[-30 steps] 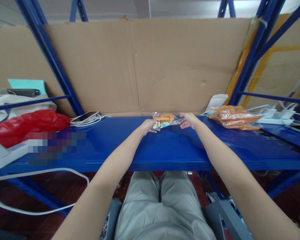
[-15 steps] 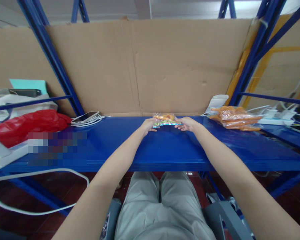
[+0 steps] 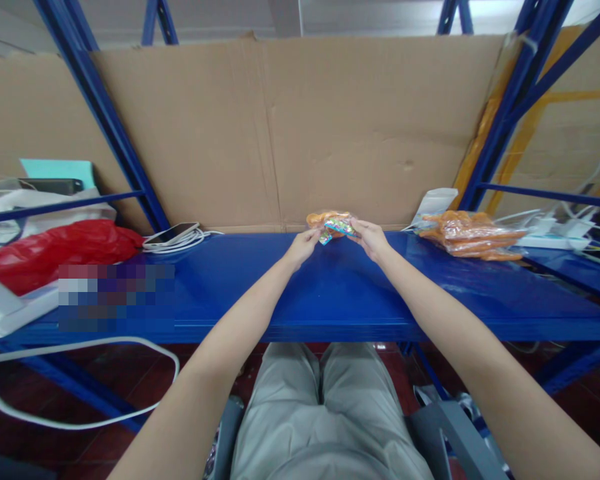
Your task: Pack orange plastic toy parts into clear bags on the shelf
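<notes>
A clear plastic packet (image 3: 336,225) with orange contents and a shiny, multicoloured strip along its near edge is held up near the back of the blue shelf (image 3: 330,293). My left hand (image 3: 303,245) pinches the strip at the left end. At its right end my right hand (image 3: 371,237) is closed on the same packet. The strip looks folded or bent between the fingers. What exactly the orange contents are, I cannot make out.
More orange pieces in clear plastic bags (image 3: 473,237) lie to the right, before a white power strip (image 3: 555,241). On the left are a phone (image 3: 180,231), a coiled white cable (image 3: 180,243) and a red bag (image 3: 75,247). A cardboard panel (image 3: 330,133) closes off the back.
Both hands have risen slightly with the packet and come closer together. The multicoloured strip, stretched straight before, is now bent and tilted.
</notes>
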Demonstrator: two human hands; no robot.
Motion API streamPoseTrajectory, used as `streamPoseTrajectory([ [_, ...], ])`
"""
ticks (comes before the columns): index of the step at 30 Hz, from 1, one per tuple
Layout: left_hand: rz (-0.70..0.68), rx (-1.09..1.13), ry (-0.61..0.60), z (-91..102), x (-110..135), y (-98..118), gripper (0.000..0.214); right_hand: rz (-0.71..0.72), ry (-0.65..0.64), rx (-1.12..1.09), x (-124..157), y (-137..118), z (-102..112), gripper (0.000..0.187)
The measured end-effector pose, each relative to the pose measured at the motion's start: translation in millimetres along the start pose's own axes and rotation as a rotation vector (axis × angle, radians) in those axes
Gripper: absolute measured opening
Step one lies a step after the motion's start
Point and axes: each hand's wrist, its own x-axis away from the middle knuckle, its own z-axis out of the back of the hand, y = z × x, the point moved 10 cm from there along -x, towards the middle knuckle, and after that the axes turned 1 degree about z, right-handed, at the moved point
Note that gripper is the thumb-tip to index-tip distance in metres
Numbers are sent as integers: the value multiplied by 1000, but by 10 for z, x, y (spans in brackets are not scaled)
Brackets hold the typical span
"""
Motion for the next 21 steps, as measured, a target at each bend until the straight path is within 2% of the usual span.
streamPoseTrajectory([
  [3,-157,-87,-3,-4,-19,112,28,135,-12,43,-11,-123,-22,11],
  [6,-200,-183,-22,-13,-26,96,27,116,8,127,-10,-153,2,14],
  [10,-136,-204,-72,-47,-35,-18,22,-72,65,243,45,-92,105,14],
  [13,-42,-162,-111,-93,-31,-118,21,-242,45,320,126,8,149,23],
  [15,16,-150,-114,-101,-28,-177,20,-368,-26,394,190,113,140,32],
  [18,52,-153,-84,-67,-36,-222,21,-553,-220,472,315,300,43,45],
  [21,82,-101,-60,-35,-49,-252,20,-608,-326,420,377,364,-65,37],
])
